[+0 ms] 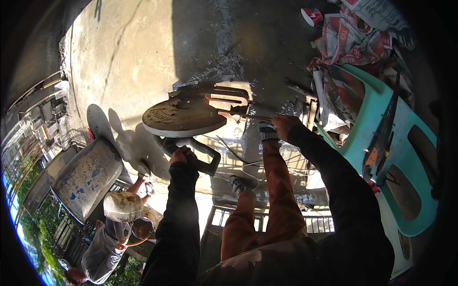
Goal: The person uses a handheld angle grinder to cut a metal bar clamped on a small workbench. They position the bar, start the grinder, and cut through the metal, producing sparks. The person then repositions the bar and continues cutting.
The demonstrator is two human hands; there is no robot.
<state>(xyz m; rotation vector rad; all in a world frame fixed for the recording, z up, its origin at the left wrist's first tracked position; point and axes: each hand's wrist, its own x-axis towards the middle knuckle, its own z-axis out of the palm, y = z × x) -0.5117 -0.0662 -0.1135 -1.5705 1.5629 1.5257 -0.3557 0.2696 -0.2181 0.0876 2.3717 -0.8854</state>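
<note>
In front of me stands a dusty power tool that looks like a cut-off saw, with a wide round grey guard (183, 117) and a black D-shaped handle (210, 162). My left hand (181, 155) is wrapped round the handle, just below the guard. My right hand (285, 126) grips a thin metal bar (255, 117), which runs left to the saw. Small orange sparks show beyond the guard, near the bar's far end; the contact itself is hidden. A slotted metal frame (231, 95) lies behind the guard. Both my feet are on the floor close by.
A teal plastic chair (355, 133) stands right, bearing an orange and black tool (374, 157). Crumpled red and white sacks (353, 43) lie behind it. Left are a scuffed grey drum (88, 178) and another person (102, 255) beside a white bucket (123, 206). A cable (238, 157) crosses the floor.
</note>
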